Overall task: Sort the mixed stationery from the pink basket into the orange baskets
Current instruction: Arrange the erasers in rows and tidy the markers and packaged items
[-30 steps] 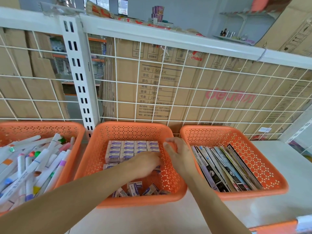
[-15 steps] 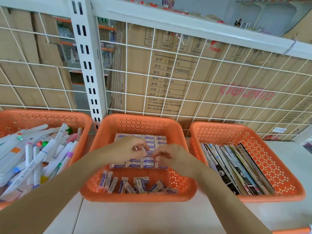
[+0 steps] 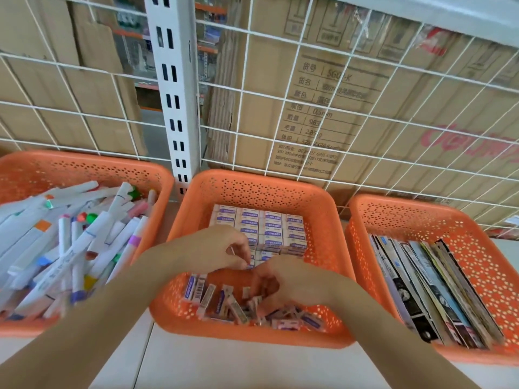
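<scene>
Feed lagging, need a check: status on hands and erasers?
Left hand at stacked erasers, right hand in loose erasers. Fingers curled, grips unclear. Middle orange basket unobstructed.

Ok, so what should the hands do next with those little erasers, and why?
Probably the right hand should pick one loose eraser from the jumbled pile at the front of the middle basket and line it up by the left hand against the neat rows, which stop short there.

A white wire grid (image 3: pixel 323 113) on a slotted upright (image 3: pixel 177 88) fronts stacked cardboard cartons (image 3: pixel 351 88).
</scene>
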A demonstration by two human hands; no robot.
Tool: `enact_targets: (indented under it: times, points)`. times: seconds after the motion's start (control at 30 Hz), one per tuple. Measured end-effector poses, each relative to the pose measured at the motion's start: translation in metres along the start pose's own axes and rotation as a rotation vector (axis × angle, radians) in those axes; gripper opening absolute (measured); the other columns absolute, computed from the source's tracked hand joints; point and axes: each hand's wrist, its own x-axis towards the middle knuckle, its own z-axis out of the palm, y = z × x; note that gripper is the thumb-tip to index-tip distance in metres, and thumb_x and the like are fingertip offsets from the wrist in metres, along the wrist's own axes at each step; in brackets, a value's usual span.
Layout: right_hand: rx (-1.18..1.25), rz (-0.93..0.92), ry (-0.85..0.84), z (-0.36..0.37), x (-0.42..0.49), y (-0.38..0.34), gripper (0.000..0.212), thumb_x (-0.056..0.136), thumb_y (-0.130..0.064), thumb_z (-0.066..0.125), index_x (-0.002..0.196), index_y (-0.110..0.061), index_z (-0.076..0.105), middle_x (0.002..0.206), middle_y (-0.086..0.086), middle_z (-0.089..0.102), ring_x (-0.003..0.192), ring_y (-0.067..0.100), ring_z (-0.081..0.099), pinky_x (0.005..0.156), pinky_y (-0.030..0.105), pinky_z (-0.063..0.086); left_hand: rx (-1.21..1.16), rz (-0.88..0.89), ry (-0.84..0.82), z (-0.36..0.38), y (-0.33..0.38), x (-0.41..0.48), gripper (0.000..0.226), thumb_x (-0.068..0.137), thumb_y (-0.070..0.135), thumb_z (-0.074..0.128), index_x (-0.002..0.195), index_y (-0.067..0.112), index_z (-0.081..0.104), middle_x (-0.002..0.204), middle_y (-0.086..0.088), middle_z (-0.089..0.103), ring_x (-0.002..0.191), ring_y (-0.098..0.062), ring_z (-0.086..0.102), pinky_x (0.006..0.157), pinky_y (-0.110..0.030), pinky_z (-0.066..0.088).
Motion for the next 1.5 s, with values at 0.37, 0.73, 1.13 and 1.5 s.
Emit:
enact_targets:
  times: [0.37, 0.73, 1.13, 1.5]
  points:
    - [0.413, 0.104, 0.045, -0.005, -0.003, 0.009, 0.012, 0.083, -0.010, 0.069, 0.092, -0.012, 0.061, 0.061, -0.008, 0.063, 0.058, 0.007, 0.063, 0.053, 0.018, 0.048, 0.102, -0.077, -0.400, 0.014, 0.001, -0.003, 0.021, 0.079, 0.022, 0.072, 0.099, 0.017, 0.070, 0.069, 0.016, 0.057, 0.054, 0.006, 0.050, 0.050, -0.007, 0.036]
    - [0.895, 0.131, 0.546, -0.016, -0.013, -0.006, 0.009, 0.085, -0.007, 0.066, 0.092, -0.004, 0.062, 0.073, 0.004, 0.069, 0.067, 0.012, 0.069, 0.067, 0.025, 0.057, -0.536, -0.097, -0.090, -0.006, 0.012, -0.009, 0.010, 0.088, 0.009, 0.062, 0.097, 0.006, 0.060, 0.088, -0.010, 0.072, 0.075, -0.016, 0.068, 0.064, -0.024, 0.053]
    - [0.760, -0.002, 0.736, -0.006, -0.013, -0.013, 0.008, 0.083, -0.006, 0.069, 0.088, -0.013, 0.068, 0.091, 0.015, 0.069, 0.074, 0.018, 0.067, 0.065, 0.026, 0.058, -0.892, -0.144, 0.238, -0.005, 0.030, -0.018, 0.017, 0.090, 0.010, 0.058, 0.106, 0.004, 0.059, 0.091, -0.016, 0.071, 0.079, -0.018, 0.071, 0.064, -0.018, 0.055]
    - [-0.220, -0.182, 0.859, -0.004, 0.001, -0.019, 0.043, 0.072, -0.030, 0.076, 0.111, -0.016, 0.061, 0.101, -0.006, 0.055, 0.083, 0.009, 0.059, 0.068, 0.029, 0.055, -0.796, -0.146, 0.466, -0.003, 0.023, -0.031, 0.019, 0.092, 0.014, 0.056, 0.106, 0.002, 0.060, 0.095, -0.012, 0.071, 0.075, -0.012, 0.070, 0.064, -0.016, 0.054]
